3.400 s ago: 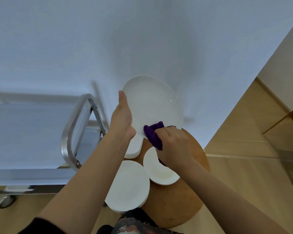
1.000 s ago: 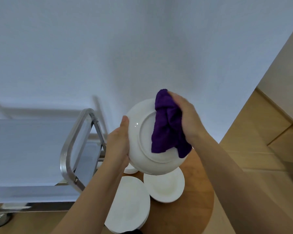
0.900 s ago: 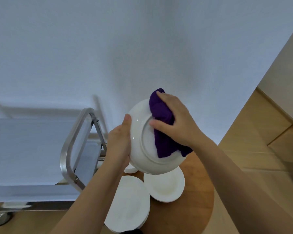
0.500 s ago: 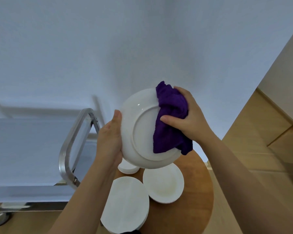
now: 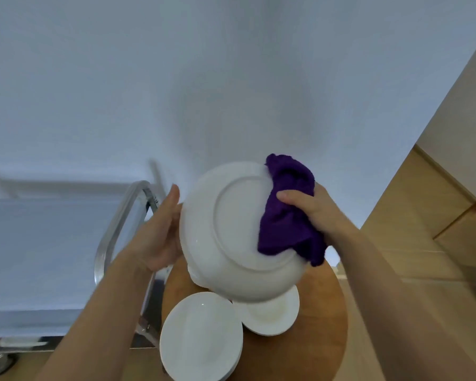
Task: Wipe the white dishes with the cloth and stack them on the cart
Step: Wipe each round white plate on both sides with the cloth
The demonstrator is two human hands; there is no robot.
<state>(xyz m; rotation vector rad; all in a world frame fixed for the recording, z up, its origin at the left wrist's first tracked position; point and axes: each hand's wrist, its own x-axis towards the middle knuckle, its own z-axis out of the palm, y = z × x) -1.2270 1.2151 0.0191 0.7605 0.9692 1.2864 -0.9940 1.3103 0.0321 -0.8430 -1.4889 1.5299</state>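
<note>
I hold a large white plate [image 5: 231,237] tilted up over the table, its underside with the foot ring facing me. My left hand [image 5: 160,235] grips its left rim, thumb up along the edge and fingers hidden behind it. My right hand [image 5: 313,213] clutches a bunched purple cloth [image 5: 283,215] and presses it on the right part of the underside, overhanging the rim. Below, a stack of white plates [image 5: 201,336] and a smaller white dish [image 5: 272,317] lie on the round wooden table [image 5: 319,339]. Another small dish [image 5: 195,276] peeks from under the held plate.
The steel cart stands to the left, its curved handle [image 5: 113,235] close to my left wrist and its pale top shelf [image 5: 39,257] bare where visible. A caster [image 5: 0,364] shows at bottom left. White wall ahead, wooden floor [image 5: 396,229] to the right.
The plate has been turned from face to underside since the earliest frame. Over the last second the cloth slid from the middle of the base to the right rim.
</note>
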